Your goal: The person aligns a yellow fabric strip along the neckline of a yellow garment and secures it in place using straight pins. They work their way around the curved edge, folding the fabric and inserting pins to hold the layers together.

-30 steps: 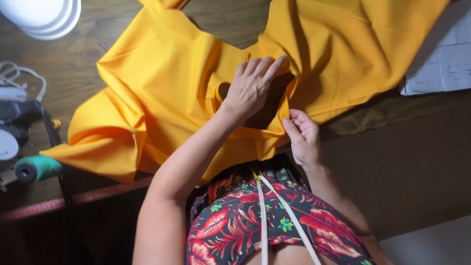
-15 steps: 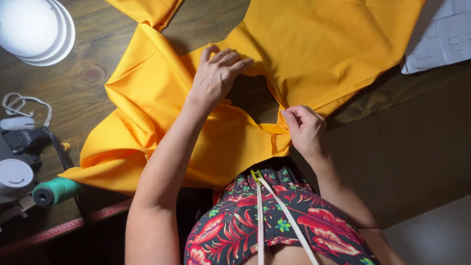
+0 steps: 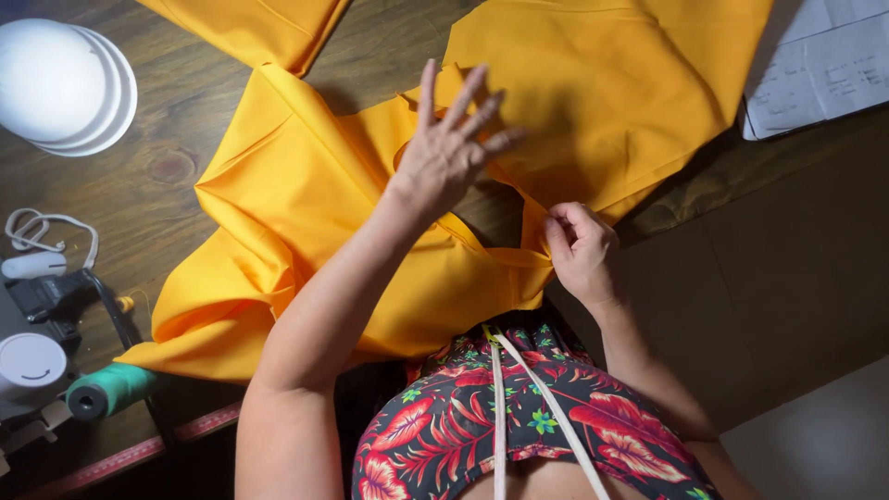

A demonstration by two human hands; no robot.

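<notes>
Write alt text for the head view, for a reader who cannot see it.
A person's left hand, fingers spread, hovers over yellow fabric on a wooden table while the right hand pinches its edge. White bowls and a green thread spool sit left.

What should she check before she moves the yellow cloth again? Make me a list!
1. Right hand pinching the yellow cloth edge: ok.
2. Left hand on the cloth: not ok, fingers spread and it looks raised above it.
3. Cloth lying flat: not ok, folds bunch at the left.
4. Cloth clear of the green spool: ok, apart.
5. White bowls away from the cloth: ok.
6. Pins or needle in the pinched edge: cannot tell.
</notes>
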